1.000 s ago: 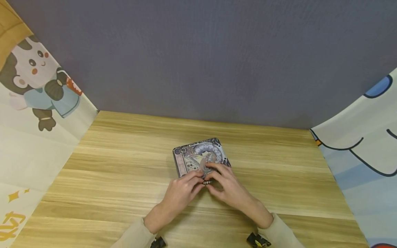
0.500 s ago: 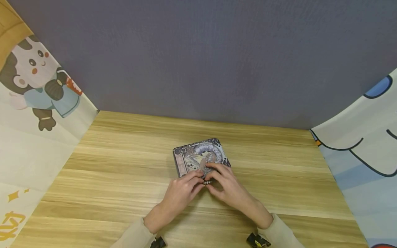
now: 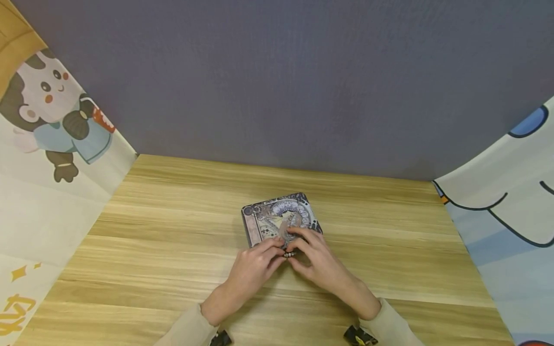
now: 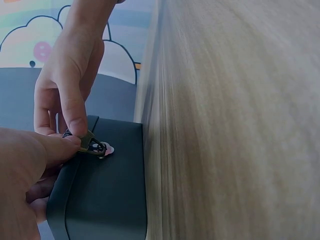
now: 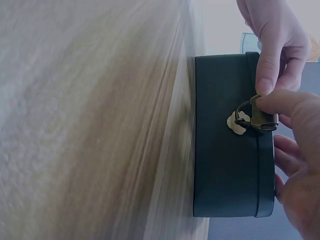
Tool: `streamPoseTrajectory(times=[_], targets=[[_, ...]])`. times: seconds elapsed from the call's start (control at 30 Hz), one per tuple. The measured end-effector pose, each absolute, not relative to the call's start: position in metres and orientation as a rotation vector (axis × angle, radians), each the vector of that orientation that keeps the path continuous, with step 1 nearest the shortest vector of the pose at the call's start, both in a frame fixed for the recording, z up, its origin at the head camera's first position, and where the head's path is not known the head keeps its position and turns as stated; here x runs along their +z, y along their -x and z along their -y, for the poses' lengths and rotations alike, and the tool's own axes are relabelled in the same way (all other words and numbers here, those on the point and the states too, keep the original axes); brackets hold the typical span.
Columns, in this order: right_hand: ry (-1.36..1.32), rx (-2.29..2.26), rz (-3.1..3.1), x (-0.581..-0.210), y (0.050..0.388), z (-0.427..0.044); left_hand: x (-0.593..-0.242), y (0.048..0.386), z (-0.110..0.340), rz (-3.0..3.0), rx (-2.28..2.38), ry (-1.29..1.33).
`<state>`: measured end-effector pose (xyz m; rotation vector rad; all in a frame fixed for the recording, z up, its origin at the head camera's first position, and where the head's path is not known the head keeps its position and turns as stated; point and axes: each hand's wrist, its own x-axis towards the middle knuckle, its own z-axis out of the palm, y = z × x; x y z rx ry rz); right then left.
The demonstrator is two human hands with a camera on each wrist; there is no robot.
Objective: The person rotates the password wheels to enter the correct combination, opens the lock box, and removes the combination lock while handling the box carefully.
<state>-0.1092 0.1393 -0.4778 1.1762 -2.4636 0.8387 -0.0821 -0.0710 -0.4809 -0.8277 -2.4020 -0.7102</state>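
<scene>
Left hand (image 3: 252,265) and right hand (image 3: 321,262) both pinch the padlock (image 5: 262,118), clear only in the wrist views

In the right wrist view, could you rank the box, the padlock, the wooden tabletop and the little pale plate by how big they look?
Largest to smallest:
1. wooden tabletop
2. dark box
3. padlock, partly covered
4. pale plate, also partly covered
</scene>
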Motion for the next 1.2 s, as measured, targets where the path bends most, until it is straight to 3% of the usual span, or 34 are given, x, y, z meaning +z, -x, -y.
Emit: streamPoseTrajectory(times=[1.2], targets=[[-1.167, 0.85, 2.471, -0.478, 0.1091, -0.1394, -0.4803, 0.0816, 0.071, 2.4, -0.714, 0.821]])
